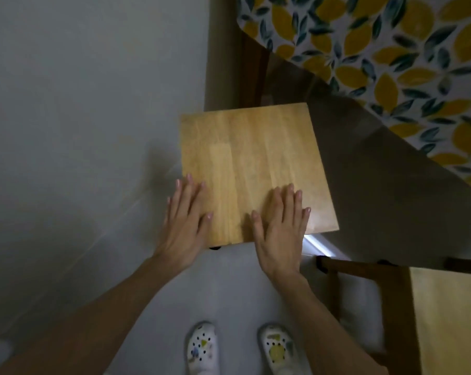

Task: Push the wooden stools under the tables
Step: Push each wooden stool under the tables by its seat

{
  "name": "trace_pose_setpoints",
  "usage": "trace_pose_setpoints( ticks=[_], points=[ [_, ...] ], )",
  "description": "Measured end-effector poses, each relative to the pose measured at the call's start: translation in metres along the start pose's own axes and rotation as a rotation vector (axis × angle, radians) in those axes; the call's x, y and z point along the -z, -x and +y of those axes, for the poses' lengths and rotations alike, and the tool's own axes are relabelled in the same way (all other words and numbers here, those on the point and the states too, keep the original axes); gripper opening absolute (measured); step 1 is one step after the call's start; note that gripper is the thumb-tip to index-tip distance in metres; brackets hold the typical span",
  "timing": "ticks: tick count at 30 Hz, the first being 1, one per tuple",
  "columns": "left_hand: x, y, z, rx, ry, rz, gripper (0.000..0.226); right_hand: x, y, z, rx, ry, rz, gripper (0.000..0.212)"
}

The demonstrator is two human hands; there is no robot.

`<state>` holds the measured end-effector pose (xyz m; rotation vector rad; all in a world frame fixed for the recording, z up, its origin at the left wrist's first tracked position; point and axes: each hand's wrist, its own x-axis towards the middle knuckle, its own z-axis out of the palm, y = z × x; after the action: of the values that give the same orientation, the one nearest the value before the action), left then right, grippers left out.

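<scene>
A wooden stool (256,158) with a square light seat stands on the grey floor, its far right corner close to the table's edge. The table (391,50) at the upper right wears a lemon-patterned cloth with a clear cover hanging over its edge. My left hand (185,220) lies flat on the seat's near left corner, fingers spread, partly off the side. My right hand (280,226) lies flat on the seat's near edge, fingers forward. Neither hand grips anything.
A second wooden stool (445,315) stands at the lower right, its dark frame beside my right forearm. A brown table leg (221,50) rises behind the first stool. My feet in white clogs (202,347) stand on the grey floor, which extends to the left.
</scene>
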<state>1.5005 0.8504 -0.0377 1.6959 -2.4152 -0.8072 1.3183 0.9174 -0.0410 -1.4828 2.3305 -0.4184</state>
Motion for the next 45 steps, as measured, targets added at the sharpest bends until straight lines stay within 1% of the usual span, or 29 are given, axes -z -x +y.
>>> trace_pose_setpoints(
  ticks=[4,7,10,14,19,24,30,34,36,39,40,42,44,45],
  points=[
    [-0.01,-0.027,-0.009,-0.095,-0.034,0.038,0.053,-0.02,-0.012,0.0,-0.084,0.127,0.07,0.071],
    [-0.013,-0.034,-0.006,-0.127,0.016,0.038,0.052,-0.02,-0.015,0.002,-0.093,0.142,0.068,0.072],
    [-0.014,-0.047,0.002,-0.156,0.018,0.054,0.051,-0.014,-0.034,0.01,-0.09,0.163,0.042,0.072],
    [-0.015,-0.089,0.026,-0.128,0.032,0.08,0.052,0.002,-0.083,0.026,-0.045,0.164,0.013,0.073],
    [-0.017,-0.16,0.06,-0.101,0.005,0.097,0.053,0.026,-0.164,0.048,-0.012,0.182,0.02,0.073],
    [-0.022,-0.228,0.096,-0.039,-0.007,0.125,0.054,0.05,-0.243,0.072,0.03,0.208,-0.015,0.073],
    [-0.029,-0.266,0.127,0.029,0.021,0.163,0.053,0.067,-0.298,0.095,0.09,0.252,-0.045,0.076],
    [-0.032,-0.271,0.134,0.053,0.015,0.169,0.052,0.069,-0.309,0.101,0.103,0.297,-0.044,0.078],
    [-0.032,-0.273,0.136,0.081,-0.051,0.141,0.052,0.071,-0.313,0.104,0.114,0.274,-0.109,0.077],
    [-0.027,-0.275,0.135,0.135,-0.193,0.045,0.055,0.084,-0.308,0.104,0.144,0.157,-0.231,0.077],
    [-0.026,-0.272,0.134,0.131,-0.226,0.039,0.056,0.088,-0.301,0.104,0.157,0.126,-0.226,0.078],
    [-0.025,-0.257,0.136,0.075,-0.238,0.092,0.059,0.094,-0.272,0.107,0.178,0.075,-0.126,0.076],
    [-0.033,-0.226,0.145,0.019,-0.124,0.173,0.059,0.095,-0.228,0.116,0.148,0.019,-0.012,0.073],
    [-0.039,-0.206,0.153,0.001,-0.04,0.195,0.059,0.095,-0.203,0.123,0.112,-0.009,0.015,0.072]
  ],
)
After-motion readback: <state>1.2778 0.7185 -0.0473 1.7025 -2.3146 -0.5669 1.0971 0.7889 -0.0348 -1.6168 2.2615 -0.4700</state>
